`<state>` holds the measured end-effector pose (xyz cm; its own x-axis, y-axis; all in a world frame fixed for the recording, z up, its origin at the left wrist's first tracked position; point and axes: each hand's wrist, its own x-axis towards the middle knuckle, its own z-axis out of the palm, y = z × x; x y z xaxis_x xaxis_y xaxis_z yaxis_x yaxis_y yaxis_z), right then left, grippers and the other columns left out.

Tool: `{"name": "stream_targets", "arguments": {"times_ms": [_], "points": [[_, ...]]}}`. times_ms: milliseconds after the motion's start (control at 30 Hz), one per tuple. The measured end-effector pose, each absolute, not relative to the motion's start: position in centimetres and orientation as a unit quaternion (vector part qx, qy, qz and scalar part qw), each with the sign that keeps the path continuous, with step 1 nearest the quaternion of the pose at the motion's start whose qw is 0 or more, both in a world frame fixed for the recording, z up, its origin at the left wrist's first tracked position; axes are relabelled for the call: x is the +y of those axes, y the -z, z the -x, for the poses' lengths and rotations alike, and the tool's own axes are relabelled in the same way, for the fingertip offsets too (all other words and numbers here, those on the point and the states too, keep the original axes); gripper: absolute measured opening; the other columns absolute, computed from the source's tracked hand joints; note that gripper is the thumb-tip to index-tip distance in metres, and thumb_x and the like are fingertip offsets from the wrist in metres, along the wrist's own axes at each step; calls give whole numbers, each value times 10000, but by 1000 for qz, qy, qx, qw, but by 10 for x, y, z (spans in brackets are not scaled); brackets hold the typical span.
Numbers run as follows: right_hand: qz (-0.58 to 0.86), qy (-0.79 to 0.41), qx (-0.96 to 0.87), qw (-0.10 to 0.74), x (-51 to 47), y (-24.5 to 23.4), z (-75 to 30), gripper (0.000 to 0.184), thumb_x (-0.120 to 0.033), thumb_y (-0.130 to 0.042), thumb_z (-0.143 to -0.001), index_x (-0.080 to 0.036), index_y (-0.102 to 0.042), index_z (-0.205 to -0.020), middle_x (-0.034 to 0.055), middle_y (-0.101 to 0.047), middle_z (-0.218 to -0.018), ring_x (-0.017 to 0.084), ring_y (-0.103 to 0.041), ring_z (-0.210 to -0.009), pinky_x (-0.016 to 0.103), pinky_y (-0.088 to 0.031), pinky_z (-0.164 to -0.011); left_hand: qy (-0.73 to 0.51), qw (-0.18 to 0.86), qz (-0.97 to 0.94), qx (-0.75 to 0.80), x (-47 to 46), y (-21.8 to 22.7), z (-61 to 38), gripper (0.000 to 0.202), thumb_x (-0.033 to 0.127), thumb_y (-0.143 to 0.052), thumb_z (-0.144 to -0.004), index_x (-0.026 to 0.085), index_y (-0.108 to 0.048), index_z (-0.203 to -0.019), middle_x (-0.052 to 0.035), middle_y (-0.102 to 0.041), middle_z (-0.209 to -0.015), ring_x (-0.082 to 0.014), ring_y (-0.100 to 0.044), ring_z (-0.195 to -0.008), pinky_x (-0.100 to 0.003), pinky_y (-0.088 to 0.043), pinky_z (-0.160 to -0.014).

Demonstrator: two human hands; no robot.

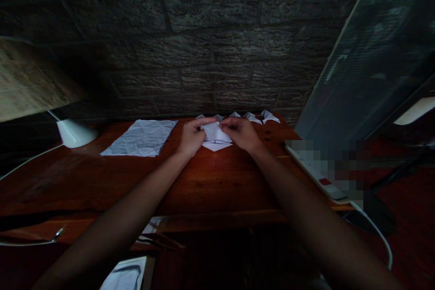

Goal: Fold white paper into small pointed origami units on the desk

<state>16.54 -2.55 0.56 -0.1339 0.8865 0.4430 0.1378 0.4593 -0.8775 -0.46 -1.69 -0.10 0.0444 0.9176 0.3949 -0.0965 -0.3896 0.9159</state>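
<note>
Both my hands meet over a small white folded paper (216,138) lying on a reddish wooden table (217,181). My left hand (194,135) pinches the paper's upper left edge, with a ring on one finger. My right hand (242,132) grips the paper's upper right part with curled fingers. The paper's lower pointed flap lies flat on the wood. A row of several small folded white paper pieces (253,117) sits just behind my hands, near the wall.
A crumpled white sheet (141,137) lies flat to the left. A white lamp base (75,133) with its shade (30,81) stands at far left. A white power strip (317,176) lies at the right edge. A dark stone wall (210,45) backs the table.
</note>
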Motion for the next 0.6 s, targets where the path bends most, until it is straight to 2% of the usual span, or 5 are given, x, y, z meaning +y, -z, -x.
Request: {"name": "stream_targets", "arguments": {"times_ms": [200,367,600], "points": [[380,-358,-663,536,-24,-5,-166,128,-311,-686,-736,-189,-708,-770,30,-705,-797,168,-618,-756,324,-478,-760,-585,441,-590,340,-17,-1,4,250,153,-711,-615,212,-788,-845,-41,-775,-882,-211,-688,-860,-357,-508,-836],[380,-365,-661,534,-23,-5,-168,151,-334,-700,-717,-192,-714,-763,22,-706,-783,167,-610,-742,320,-474,-745,-555,432,-618,351,-17,-1,5,250,134,-671,-645,221,-787,-848,-34,-776,-918,-219,-691,-899,-393,-490,-909],[384,-415,-654,503,-24,-5,-170,252,-414,-714,-715,-171,-723,-782,-5,-633,-650,129,-536,-604,269,-412,-584,-545,400,-641,363,-14,2,6,275,112,-635,-677,209,-783,-888,-41,-774,-953,-235,-698,-925,-376,-505,-888]]}}
